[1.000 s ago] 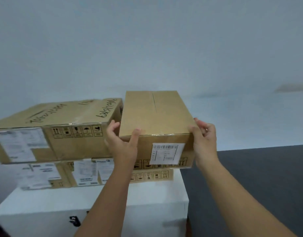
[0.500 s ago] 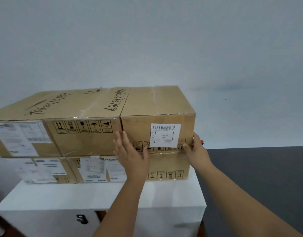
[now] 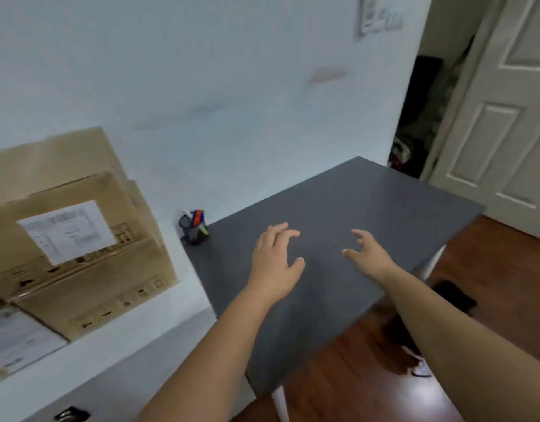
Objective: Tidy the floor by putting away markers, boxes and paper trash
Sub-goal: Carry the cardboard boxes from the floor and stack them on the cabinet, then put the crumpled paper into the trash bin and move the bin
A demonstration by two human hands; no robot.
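Note:
Stacked cardboard boxes [image 3: 64,239] with white labels sit on a white cabinet [image 3: 116,336] at the left. A black mesh cup of coloured markers [image 3: 195,227] stands at the back left corner of the dark grey table [image 3: 369,208]. My left hand [image 3: 276,263] and my right hand [image 3: 367,254] hover over the grey table, both empty with fingers spread, well to the right of the boxes.
A white panelled door [image 3: 506,123] stands open at the right, with a dark room behind it. Reddish wooden floor [image 3: 338,376] shows below the table, with a dark object [image 3: 454,295] and something white [image 3: 420,368] lying on it.
Both hands have let go of the right-hand top box, left on the stack, and moved right over the grey table. The view has swung right and tilted.

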